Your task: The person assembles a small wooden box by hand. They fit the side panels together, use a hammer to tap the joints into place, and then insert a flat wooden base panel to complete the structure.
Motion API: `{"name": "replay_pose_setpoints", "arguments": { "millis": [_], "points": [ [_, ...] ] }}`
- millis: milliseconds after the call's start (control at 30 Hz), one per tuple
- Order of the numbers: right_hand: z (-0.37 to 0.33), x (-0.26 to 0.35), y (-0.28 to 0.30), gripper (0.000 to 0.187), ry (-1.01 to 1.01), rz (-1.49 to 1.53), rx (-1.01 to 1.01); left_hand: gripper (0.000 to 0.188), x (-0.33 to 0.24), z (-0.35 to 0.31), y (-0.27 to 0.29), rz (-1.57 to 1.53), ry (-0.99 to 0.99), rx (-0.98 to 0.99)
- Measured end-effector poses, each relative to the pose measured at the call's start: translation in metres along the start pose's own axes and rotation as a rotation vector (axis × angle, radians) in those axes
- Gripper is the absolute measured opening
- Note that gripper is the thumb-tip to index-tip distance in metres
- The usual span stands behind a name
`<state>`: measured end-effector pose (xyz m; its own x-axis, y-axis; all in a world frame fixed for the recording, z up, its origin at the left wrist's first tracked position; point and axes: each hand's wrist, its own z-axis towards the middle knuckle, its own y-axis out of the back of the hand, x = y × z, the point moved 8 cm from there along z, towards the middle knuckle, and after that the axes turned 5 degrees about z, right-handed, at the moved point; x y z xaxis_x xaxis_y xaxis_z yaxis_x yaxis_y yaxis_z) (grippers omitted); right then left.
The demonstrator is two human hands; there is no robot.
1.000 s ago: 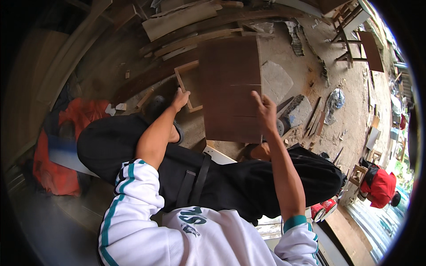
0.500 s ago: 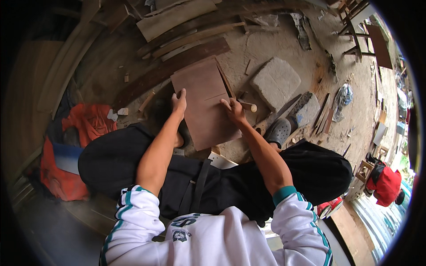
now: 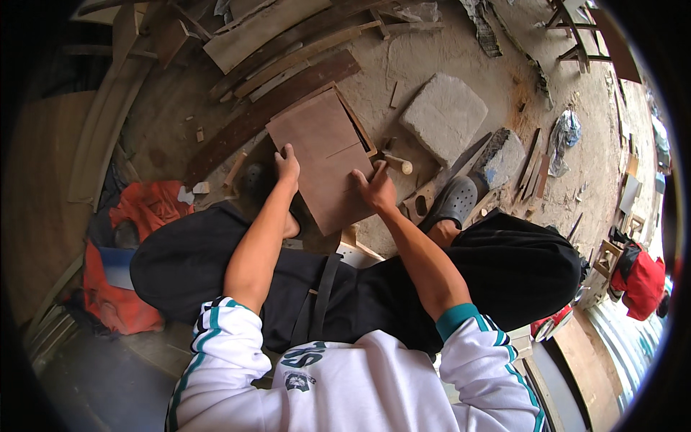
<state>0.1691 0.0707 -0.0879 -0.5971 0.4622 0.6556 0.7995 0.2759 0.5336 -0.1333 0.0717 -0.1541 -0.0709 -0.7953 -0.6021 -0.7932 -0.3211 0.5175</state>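
Note:
A flat brown rectangular panel with a short dark line across its face lies tilted between my hands. Under its far and right edges shows a thin wooden frame, with a narrow gap along the right side. My left hand grips the panel's left edge, thumb on top. At the right edge my right hand has its thumb on the face and its fingers curled at the side, partly hidden. Just beyond that hand, a pale round wooden handle end sticks out. What supports the frame is mostly hidden.
A square stone slab and a rough block lie to the right, near my clog. Long boards are stacked at the far side. Orange cloth lies left. A person in red is at far right.
My right hand sits slightly nearer me along the panel's edge. A little more of the frame shows at the far and right edges. The whole view has shifted slightly.

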Motion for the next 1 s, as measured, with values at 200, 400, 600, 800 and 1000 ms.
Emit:
{"name": "replay_pose_setpoints", "arguments": {
  "millis": [200, 400, 600, 800, 1000],
  "points": [
    [0.001, -0.034, -0.007, 0.084, -0.244, -0.037, 0.138, 0.072, -0.005, -0.008, -0.003, -0.106, -0.019, 0.026],
    [0.011, -0.015, 0.013, 0.064, -0.073, 0.001, -0.012, 0.085, -0.017, -0.027, -0.008, -0.163, 0.076, -0.042],
    [0.016, -0.011, 0.016, 0.056, 0.058, 0.008, -0.166, 0.085, -0.025, -0.008, -0.016, -0.28, 0.011, 0.124],
    [0.004, -0.008, 0.022, 0.061, 0.045, -0.053, -0.228, 0.083, -0.019, -0.009, -0.027, -0.194, -0.02, 0.108],
    [0.001, -0.04, 0.023, 0.069, -0.299, 0.085, -0.153, 0.079, -0.022, -0.022, -0.03, -0.174, 0.085, 0.068]
  ]
}}
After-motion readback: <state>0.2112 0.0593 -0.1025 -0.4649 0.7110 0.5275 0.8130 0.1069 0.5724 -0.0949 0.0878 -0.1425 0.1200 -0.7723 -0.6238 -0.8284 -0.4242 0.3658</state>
